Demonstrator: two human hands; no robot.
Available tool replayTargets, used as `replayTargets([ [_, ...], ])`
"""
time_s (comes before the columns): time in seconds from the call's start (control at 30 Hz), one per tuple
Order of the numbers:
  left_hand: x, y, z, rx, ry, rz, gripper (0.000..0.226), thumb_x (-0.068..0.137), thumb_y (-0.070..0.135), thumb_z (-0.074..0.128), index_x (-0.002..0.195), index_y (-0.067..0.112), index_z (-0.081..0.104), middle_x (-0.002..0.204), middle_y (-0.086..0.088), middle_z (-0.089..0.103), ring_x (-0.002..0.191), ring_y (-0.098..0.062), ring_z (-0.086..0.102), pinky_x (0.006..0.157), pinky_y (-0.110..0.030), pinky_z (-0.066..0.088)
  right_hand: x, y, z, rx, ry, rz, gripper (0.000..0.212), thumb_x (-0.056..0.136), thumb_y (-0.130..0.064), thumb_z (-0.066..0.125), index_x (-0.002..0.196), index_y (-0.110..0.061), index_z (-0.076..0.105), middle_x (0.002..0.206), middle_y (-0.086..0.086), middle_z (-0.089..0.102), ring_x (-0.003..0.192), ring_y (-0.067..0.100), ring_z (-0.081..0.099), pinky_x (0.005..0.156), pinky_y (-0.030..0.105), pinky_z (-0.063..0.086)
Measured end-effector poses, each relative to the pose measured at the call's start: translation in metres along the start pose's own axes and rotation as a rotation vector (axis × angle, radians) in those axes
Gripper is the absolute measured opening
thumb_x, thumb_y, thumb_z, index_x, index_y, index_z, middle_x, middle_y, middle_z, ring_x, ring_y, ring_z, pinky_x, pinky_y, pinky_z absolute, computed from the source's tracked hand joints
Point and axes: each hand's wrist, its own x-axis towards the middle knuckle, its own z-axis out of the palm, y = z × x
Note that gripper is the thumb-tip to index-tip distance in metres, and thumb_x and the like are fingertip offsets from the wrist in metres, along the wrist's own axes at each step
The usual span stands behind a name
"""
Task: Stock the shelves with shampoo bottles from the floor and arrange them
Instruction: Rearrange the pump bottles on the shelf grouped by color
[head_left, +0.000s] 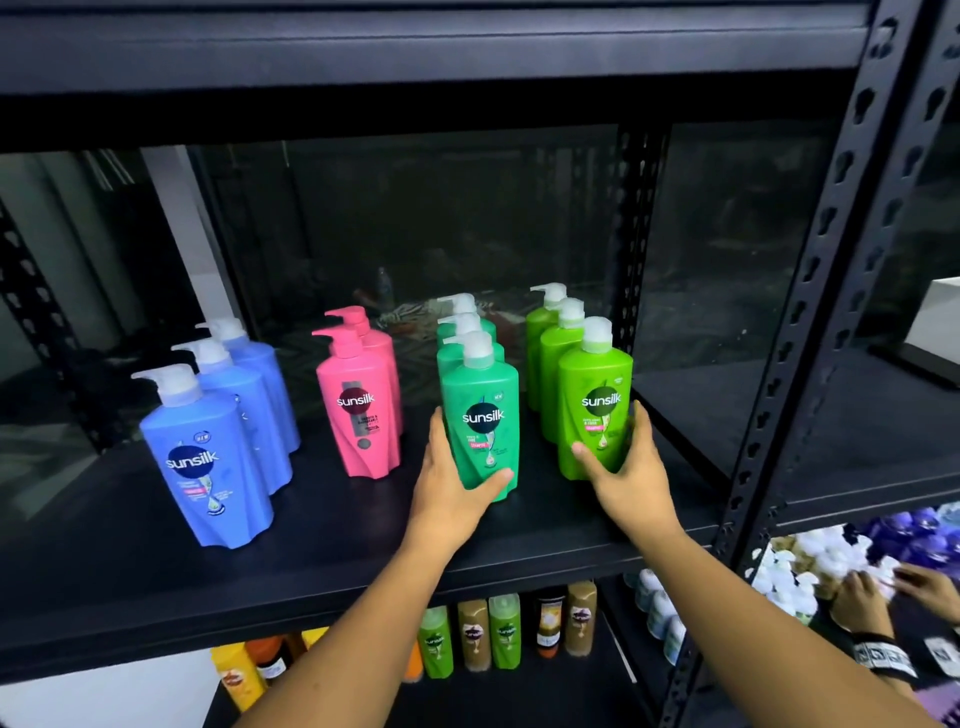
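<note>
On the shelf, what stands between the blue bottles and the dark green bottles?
In the head view, two pink bottles stand there in a row, with bare shelf on either side.

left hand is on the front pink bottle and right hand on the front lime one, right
Not the pink bottle: the head view shows the left hand on the front teal bottle. The right hand is indeed on the front lime bottle.

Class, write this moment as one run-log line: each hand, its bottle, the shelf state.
left hand: grips front teal bottle | right hand: grips front lime bottle | shelf: blue bottles, pink bottles standing left
</note>
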Motion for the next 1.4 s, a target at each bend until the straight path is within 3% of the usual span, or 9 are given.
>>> replayTargets([
  [0.07,-0.004,0.000,-0.003,-0.011,0.004,0.000,0.115,0.076,0.039,0.086,0.161,0.029,0.009,0.159,0.006,0.038,0.142,-0.013,0.040,0.117,-0.037,0.037,0.005,-0.017,-0.010,0.057,0.083,-0.011,0.083,0.088,-0.047,0.071,0.155,-0.026,0.026,0.154,-0.004,0.042,0.139,0.008,0.040,0.116,0.032,0.034],
  [0.17,-0.008,0.000,-0.005,-0.009,-0.023,0.028,0.111,0.079,0.034,0.085,0.161,0.030,0.010,0.159,0.011,0.037,0.141,-0.008,0.039,0.115,-0.028,0.034,0.034,-0.066,-0.036,0.061,0.120,-0.153,0.058,0.093,-0.047,0.065,0.146,-0.029,0.046,0.146,-0.009,0.051,0.133,0.002,0.045,0.111,0.024,0.034],
  [0.33,-0.001,0.001,-0.008,-0.012,-0.062,0.010,0.105,0.078,0.031,0.085,0.157,0.035,0.016,0.149,0.013,0.049,0.133,-0.007,0.049,0.111,-0.034,0.042,0.099,-0.138,-0.056,-0.160,-0.200,-0.129,0.033,0.091,-0.041,0.068,0.124,-0.032,0.068,0.117,-0.015,0.065,0.111,-0.001,0.056,0.087,0.009,0.041],
  [0.47,0.003,0.000,-0.011,-0.015,-0.101,0.011,0.102,0.076,0.035,0.086,0.153,0.043,0.020,0.141,0.017,0.055,0.125,-0.005,0.056,0.106,-0.033,0.047,0.144,-0.143,-0.041,-0.278,-0.354,-0.090,0.034,0.091,-0.031,0.068,0.125,-0.025,0.069,0.125,-0.007,0.068,0.115,0.008,0.062,0.100,0.023,0.046],
  [0.57,0.005,-0.006,-0.012,-0.042,-0.120,-0.017,0.100,0.075,0.039,0.086,0.150,0.049,0.022,0.134,0.020,0.062,0.119,-0.003,0.061,0.103,-0.033,0.050,0.164,-0.148,-0.032,-0.286,-0.406,-0.044,0.032,0.091,-0.023,0.069,0.123,-0.024,0.071,0.125,-0.005,0.068,0.114,0.011,0.062,0.102,0.025,0.046],
  [0.93,0.010,-0.013,-0.010,-0.082,-0.135,-0.045,0.097,0.077,0.038,0.086,0.150,0.047,0.023,0.126,0.022,0.065,0.110,0.003,0.063,0.098,-0.025,0.052,0.190,-0.152,-0.013,-0.459,-0.447,-0.104,0.016,0.082,-0.022,0.081,0.098,-0.020,0.081,0.099,-0.003,0.076,0.098,0.010,0.068,0.087,0.020,0.048],
  [1.17,0.010,-0.014,-0.010,-0.086,-0.139,-0.049,0.097,0.077,0.038,0.086,0.150,0.047,0.023,0.125,0.022,0.065,0.109,0.003,0.063,0.097,-0.026,0.053,0.185,-0.150,-0.012,-0.471,-0.400,-0.114,0.013,0.083,-0.028,0.081,0.094,-0.022,0.081,0.093,-0.005,0.075,0.091,0.007,0.066,0.080,0.018,0.045],
  [1.33,0.011,-0.015,-0.009,-0.088,-0.141,-0.056,0.097,0.076,0.038,0.087,0.150,0.046,0.024,0.123,0.022,0.066,0.107,0.004,0.064,0.096,-0.026,0.054,0.183,-0.151,-0.009,-0.454,-0.366,-0.100,0.011,0.082,-0.026,0.081,0.092,-0.020,0.081,0.087,-0.007,0.074,0.086,0.004,0.065,0.063,0.007,0.040],
  [1.4,0.011,-0.016,-0.009,-0.085,-0.142,-0.063,0.097,0.076,0.037,0.087,0.150,0.046,0.025,0.123,0.022,0.066,0.107,0.005,0.064,0.095,-0.024,0.054,0.184,-0.149,-0.007,-0.452,-0.357,-0.090,0.011,0.082,-0.025,0.080,0.092,-0.021,0.081,0.090,-0.006,0.075,0.088,0.005,0.066,0.066,0.009,0.042],
])
